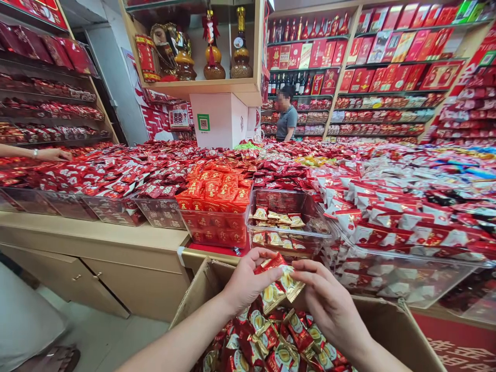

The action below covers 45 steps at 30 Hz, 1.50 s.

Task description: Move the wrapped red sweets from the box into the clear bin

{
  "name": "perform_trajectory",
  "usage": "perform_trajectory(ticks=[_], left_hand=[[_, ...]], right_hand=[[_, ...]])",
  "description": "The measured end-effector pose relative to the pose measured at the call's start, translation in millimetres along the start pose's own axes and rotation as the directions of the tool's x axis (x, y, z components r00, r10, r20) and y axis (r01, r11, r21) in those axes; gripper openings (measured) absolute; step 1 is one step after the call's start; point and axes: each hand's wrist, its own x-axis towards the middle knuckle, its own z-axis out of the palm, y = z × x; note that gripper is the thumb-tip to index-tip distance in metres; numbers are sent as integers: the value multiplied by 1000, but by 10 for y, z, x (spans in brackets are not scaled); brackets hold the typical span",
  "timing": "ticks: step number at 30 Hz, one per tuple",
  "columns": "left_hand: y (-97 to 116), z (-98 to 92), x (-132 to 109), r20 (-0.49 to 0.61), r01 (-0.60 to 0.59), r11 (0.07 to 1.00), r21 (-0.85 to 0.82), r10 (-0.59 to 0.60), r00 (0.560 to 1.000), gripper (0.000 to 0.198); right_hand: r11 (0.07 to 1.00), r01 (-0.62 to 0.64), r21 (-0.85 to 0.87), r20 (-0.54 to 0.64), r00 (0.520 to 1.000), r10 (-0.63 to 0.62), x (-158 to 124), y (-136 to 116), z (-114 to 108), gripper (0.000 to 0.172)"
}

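Note:
Over an open cardboard box [382, 318], I hold small red-and-gold wrapped sweets [284, 283] between my two hands. My left hand [248, 281] is closed on them, with the thumb on top. From the other side, the fingertips of my right hand [331, 305] pinch the gold crimped edge. How many sweets are in my hands I cannot tell, as they overlap. Below, a heap of similar wrapped sweets [298, 330] fills the box. Just beyond it stands a clear plastic bin [289, 253] with a low layer of gold-and-red packets [275, 217].
Bright red packets [217, 186] pile up in a bin to the left. White-and-red packets [387, 222] overflow a clear bin on the right. Another person's hand [54, 154] reaches in at far left; a person [287, 116] stands at the back. A display cabinet [228, 89] overhangs the counter.

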Motion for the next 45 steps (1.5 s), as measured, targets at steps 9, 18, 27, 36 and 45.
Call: perform_trajectory(ticks=[9,18,27,36,45], left_hand=[[37,-67,20,64,-93,996,13,92,994,47],[-5,-81,46,66,3,998,-58,1,998,36],[26,-98,70,-3,8,1000,-23,-8,1000,32],[-4,-284,188,-176,-137,949,282,192,966,28],[51,-483,234,-25,-58,961,270,67,997,28]], right_hand=[[751,-489,444,88,858,506,76,-38,30,27],[695,-480,536,204,872,445,50,-22,70,21],[999,-40,19,188,982,35,0,-2,71,28],[996,14,-91,61,998,-9,48,11,4,9],[996,-36,-82,58,997,41,89,-10,62,11]])
